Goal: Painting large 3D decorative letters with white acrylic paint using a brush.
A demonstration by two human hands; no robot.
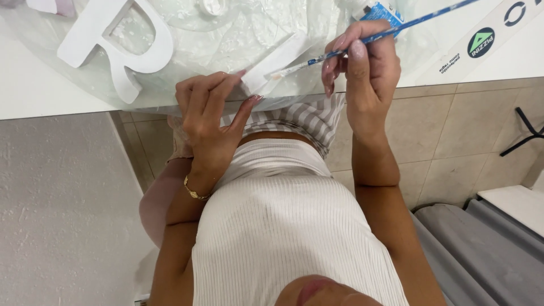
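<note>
1. Beige floor tiles (453,130) fill the right side, and a rough grey wall (56,215) fills the left side.
2. Far away at the top is a white table (34,96). A clear plastic sheet (226,39) lies over the middle of it.
3. The person's white ribbed top (283,238) is near, in the middle. Striped shorts (300,116) show just past it, under the table edge.
4. Grey cushions (481,249) lie at the near right.
5. A big white letter (113,39) lies flat on the plastic at the far left. No hand touches it.
6. The right hand (365,71) is on the right, over the table edge. Its fingers pinch a thin paintbrush.
7. The left hand (209,116) is in the middle, at the near edge of the table. Its thumb and fingers grip the near end of a flat white piece.
8. The flat white piece (280,56) lies on the plastic, between the two hands. It slants away to the far right.
9. The paintbrush (396,28) has a blue handle that points far and right. Its pale tip touches the white piece.
10. A blue and white paint tube (381,11) lies far off, just past the right hand.
11. A gold bracelet (195,192) sits on the left wrist.
12. A small white cup (214,5) stands at the far edge, half cut off.
</note>
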